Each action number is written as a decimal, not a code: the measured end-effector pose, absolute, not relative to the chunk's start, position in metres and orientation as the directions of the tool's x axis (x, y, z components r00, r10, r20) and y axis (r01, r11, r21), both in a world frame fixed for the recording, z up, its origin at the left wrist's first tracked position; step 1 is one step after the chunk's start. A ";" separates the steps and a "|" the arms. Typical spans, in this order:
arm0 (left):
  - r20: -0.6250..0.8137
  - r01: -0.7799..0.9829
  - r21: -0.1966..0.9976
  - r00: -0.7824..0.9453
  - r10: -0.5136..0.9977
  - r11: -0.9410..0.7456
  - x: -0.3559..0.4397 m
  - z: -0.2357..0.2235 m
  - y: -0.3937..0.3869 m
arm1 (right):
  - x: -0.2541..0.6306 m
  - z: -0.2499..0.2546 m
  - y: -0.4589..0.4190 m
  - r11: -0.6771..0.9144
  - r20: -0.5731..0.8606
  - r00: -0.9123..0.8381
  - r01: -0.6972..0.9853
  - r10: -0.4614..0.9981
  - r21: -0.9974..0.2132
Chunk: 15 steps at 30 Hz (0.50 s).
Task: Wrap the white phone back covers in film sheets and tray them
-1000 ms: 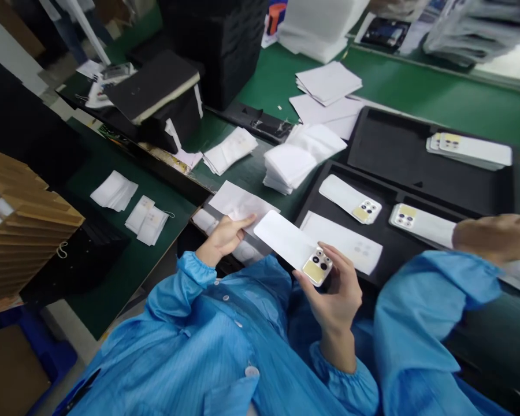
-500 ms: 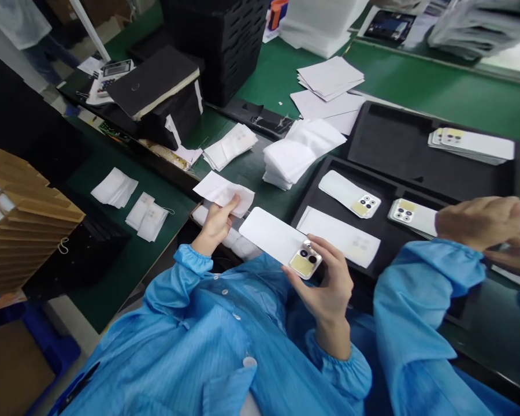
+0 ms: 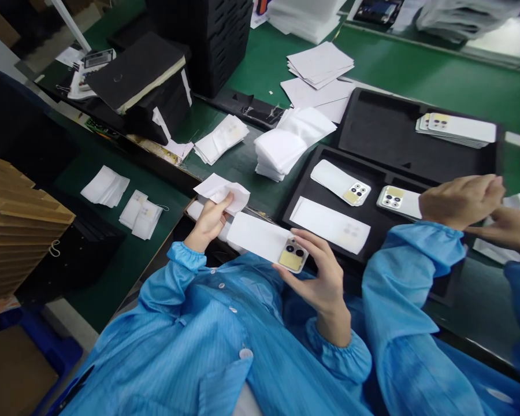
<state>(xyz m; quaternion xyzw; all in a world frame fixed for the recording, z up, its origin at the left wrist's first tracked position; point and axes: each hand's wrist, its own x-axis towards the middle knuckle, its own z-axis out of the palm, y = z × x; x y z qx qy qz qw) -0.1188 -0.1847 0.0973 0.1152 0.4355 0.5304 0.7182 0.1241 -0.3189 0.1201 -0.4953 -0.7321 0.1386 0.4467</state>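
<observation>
My left hand pinches a thin white sleeve, bent at its right end, between thumb and fingers. In my right hand is a white phone back cover, gripped at its camera end, where dark lenses and a yellowish patch show. The cover's plain end points left, just below the sleeve and near my left fingers; I cannot tell whether they touch. To the right, a black tray holds fanned phone back covers and a sleeved cover.
A co-worker's hands work close on the right. White sleeves are piled behind the tray, beside a bundle of sleeved covers. More bundles lie on the left bench. Black stacked trays stand at the back.
The camera view has shifted slightly. My right hand has brought the phone back cover a little left and turned it more level, under the sleeve. Both grips stay the same.
</observation>
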 end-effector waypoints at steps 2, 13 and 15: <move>-0.496 -0.650 0.634 0.074 0.865 0.419 -0.119 0.095 -0.186 | 0.123 0.121 -0.319 0.476 0.509 -0.122 0.585 0.852 -0.657; -0.480 -0.562 0.671 0.169 0.861 0.484 -0.127 0.103 -0.192 | 0.134 0.119 -0.319 0.394 0.474 -0.031 0.606 0.880 -0.691; -0.450 -0.517 0.707 0.199 0.871 0.483 -0.129 0.101 -0.194 | 0.135 0.117 -0.319 0.383 0.484 -0.001 0.612 0.875 -0.692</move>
